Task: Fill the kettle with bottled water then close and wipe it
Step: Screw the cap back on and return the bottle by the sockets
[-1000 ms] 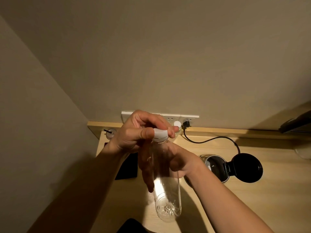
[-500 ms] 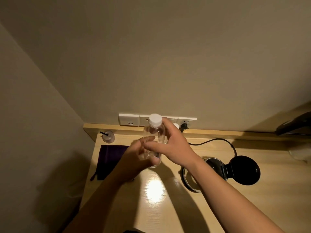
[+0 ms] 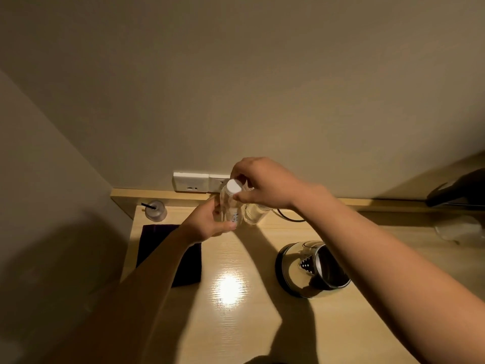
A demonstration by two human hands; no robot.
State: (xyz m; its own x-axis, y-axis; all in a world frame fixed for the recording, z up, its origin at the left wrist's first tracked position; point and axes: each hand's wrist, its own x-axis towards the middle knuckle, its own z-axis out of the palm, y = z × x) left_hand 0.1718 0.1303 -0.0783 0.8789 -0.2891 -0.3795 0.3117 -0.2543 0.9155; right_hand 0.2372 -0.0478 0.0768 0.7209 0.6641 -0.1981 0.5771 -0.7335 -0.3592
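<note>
Now both hands hold the bottle (image 3: 231, 206): left hand (image 3: 210, 224) grips its body, right hand (image 3: 262, 185) pinches its cap (image 3: 233, 185)

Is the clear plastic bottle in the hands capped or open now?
Capped: the white cap sits on the clear plastic bottle, with the right hand at it.

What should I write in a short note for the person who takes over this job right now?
Left hand: grip closed around the body of the upright clear bottle.
Right hand: fingertips on the bottle's white cap, which is on.
A second clear bottle stands just behind it by the wall.
Kettle on the desk, to the right, lid open; its water level cannot be read.
Dark cloth lies to the left.
Left: finish with the bottle, close the kettle lid, wipe it.
</note>
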